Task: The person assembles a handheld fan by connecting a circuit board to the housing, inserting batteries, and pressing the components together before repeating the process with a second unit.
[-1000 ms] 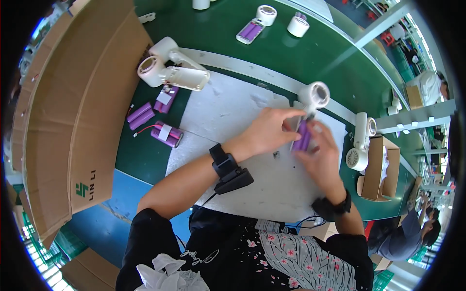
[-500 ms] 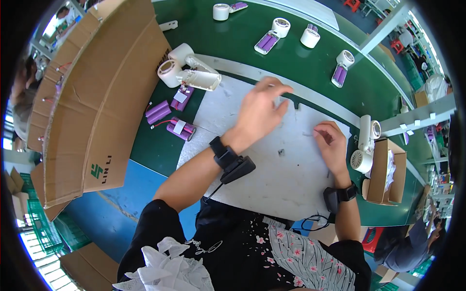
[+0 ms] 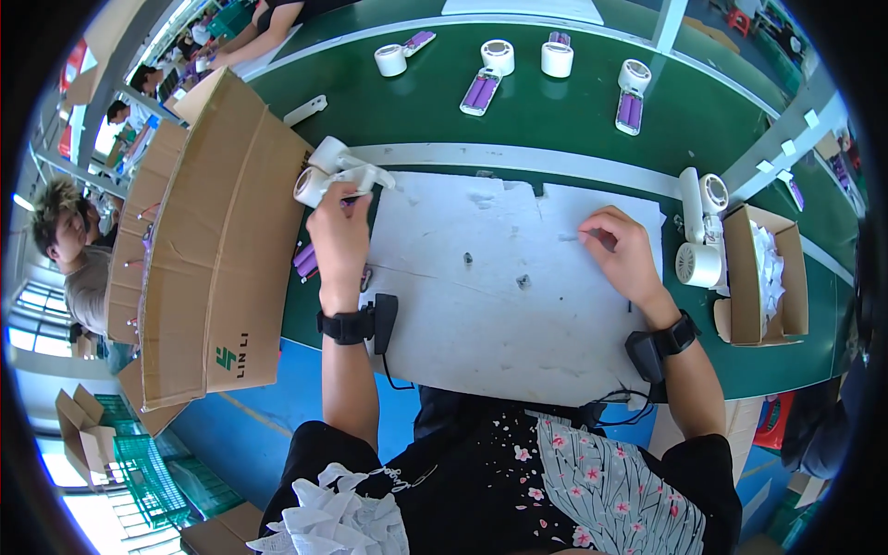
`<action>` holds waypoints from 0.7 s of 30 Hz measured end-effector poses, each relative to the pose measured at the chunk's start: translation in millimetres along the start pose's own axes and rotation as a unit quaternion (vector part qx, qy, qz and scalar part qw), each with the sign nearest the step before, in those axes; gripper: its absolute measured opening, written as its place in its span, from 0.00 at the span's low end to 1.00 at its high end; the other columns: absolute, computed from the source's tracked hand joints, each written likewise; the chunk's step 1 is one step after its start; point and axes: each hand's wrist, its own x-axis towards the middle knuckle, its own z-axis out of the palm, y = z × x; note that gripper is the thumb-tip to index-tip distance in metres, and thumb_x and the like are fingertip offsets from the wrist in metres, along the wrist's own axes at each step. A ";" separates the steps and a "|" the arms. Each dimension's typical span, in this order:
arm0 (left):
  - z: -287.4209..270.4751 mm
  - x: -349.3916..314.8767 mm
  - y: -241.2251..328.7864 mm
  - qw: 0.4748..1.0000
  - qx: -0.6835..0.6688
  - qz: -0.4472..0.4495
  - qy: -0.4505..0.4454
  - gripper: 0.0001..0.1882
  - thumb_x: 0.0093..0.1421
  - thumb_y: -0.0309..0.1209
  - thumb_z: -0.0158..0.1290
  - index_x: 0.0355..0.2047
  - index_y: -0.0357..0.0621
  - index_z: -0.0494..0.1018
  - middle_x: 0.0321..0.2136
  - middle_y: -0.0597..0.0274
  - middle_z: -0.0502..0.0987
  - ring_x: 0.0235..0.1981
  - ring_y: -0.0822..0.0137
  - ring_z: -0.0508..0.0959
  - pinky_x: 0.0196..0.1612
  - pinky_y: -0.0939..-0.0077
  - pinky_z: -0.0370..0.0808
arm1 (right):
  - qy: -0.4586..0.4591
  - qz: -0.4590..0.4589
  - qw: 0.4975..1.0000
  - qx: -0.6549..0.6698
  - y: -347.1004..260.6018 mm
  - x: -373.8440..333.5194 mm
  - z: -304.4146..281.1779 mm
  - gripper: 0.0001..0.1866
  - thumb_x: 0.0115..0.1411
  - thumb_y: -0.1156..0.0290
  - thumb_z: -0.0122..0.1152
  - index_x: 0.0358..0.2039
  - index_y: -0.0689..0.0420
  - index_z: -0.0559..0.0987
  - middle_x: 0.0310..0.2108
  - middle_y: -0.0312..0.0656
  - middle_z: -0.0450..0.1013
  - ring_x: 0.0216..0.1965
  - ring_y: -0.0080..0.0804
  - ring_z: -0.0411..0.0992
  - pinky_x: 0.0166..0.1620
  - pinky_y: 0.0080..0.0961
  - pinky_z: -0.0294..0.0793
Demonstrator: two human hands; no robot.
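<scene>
At the left edge of the white work mat (image 3: 462, 342), my left hand (image 3: 338, 245) reaches to a small heap of white plastic fan housings (image 3: 328, 154). Its thumb and fingers close on one white housing with a handle-like part. Under and beside this hand lie purple battery packs (image 3: 303, 261), partly covered by it. My right hand (image 3: 624, 254) hovers low over the right part of the mat, fingers curled and thumb close to the forefinger. Whatever may be between those fingertips is hidden.
A tall cardboard box (image 3: 222, 231) stands at the left. Several white fans with purple batteries (image 3: 481, 91) line the green table's far side. At the right are white fan units (image 3: 698, 264) and a small carton (image 3: 791, 277) holding white paper. Another person's arm (image 3: 268, 37) is at the far left.
My left hand has gone from above the mat's middle leftward to the white housings, and its fingers have closed there. My right hand has stayed over the mat's right side. The view has shifted.
</scene>
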 end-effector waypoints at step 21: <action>63.0 -100.2 93.2 0.839 -0.198 0.350 -0.366 0.10 0.49 0.25 0.64 0.32 0.41 0.75 0.46 0.54 0.76 0.43 0.53 0.79 0.44 0.65 0.77 | 0.004 0.092 0.951 0.296 -5.5 -9.1 8.9 0.40 0.59 0.75 0.62 0.67 0.49 0.52 0.36 0.42 0.78 0.29 0.22 0.73 0.34 0.18 0.71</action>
